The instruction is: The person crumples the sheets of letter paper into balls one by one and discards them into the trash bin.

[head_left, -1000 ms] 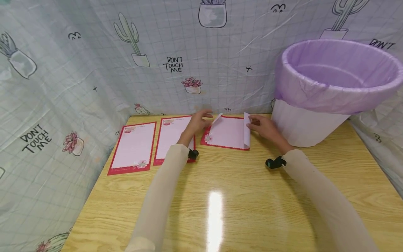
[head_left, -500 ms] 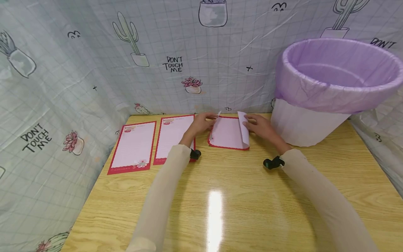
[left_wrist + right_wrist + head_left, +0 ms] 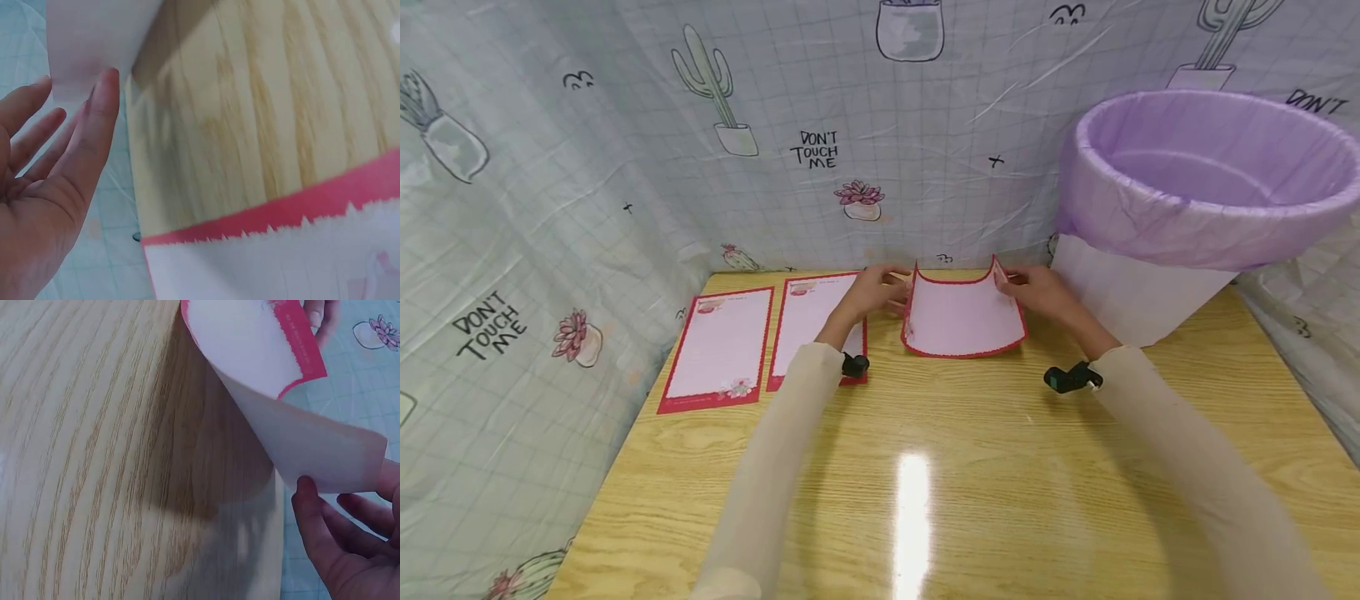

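A sheet of red-bordered stationery paper (image 3: 966, 321) bows upward at its left and right ends in the head view, its middle low over the table. My left hand (image 3: 880, 292) pinches the left end. In the left wrist view the thumb (image 3: 103, 94) lies on the pale back of that raised end. The right end is pinched by my right hand (image 3: 1037, 292). In the right wrist view the right thumb (image 3: 306, 494) presses the plain back, while the far end shows its red printed border. Part of the other fingers is hidden behind the paper.
Two more red-bordered sheets lie flat on the wooden table (image 3: 962, 467): a left sheet (image 3: 718, 346) and a middle sheet (image 3: 812, 317), partly under my left arm. A white bin (image 3: 1120, 292) with a purple liner (image 3: 1150, 217) stands at right. A cactus-print cloth (image 3: 775, 83) hangs behind.
The sheet's right end, rolled inward before with its white back showing, is now unrolled and raised. My left hand has taken the left end, and my right hand has shifted slightly right.
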Demonstrator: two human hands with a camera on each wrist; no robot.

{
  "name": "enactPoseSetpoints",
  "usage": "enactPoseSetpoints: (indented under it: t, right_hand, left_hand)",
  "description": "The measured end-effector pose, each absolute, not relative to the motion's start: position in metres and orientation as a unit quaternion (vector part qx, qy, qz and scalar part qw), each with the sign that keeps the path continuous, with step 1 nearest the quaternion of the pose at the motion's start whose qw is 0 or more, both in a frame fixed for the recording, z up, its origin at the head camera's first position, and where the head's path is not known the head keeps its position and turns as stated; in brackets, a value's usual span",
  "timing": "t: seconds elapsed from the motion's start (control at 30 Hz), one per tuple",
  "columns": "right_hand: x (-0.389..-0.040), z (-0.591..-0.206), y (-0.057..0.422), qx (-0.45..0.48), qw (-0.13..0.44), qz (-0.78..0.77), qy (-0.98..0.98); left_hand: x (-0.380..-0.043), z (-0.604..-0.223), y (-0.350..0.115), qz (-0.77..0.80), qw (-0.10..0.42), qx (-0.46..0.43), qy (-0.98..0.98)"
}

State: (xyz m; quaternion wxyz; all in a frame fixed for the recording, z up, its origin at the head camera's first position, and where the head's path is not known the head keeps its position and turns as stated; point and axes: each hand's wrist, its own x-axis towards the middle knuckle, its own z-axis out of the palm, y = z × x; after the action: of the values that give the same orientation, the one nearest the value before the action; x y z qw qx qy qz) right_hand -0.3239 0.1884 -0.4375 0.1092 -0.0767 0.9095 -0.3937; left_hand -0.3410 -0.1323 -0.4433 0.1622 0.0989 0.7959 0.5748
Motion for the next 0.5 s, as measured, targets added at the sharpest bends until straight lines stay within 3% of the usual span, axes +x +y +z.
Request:
enactPoseSetpoints:
  t: [0.13, 0.5]
  right_hand:
    - [-0.32, -0.434, 0.188, -0.083, 0.09, -0.407, 0.905]
    - [-0.296, -0.408, 0.163, -0.123, -0.003, -0.475, 0.871]
  left_hand:
    - [-0.338, -0.439, -0.128, 0.587, 0.156, 0.103, 0.788]
    - [-0.322, -0.41, -0.093, 0.616, 0.079, 0.149, 0.77]
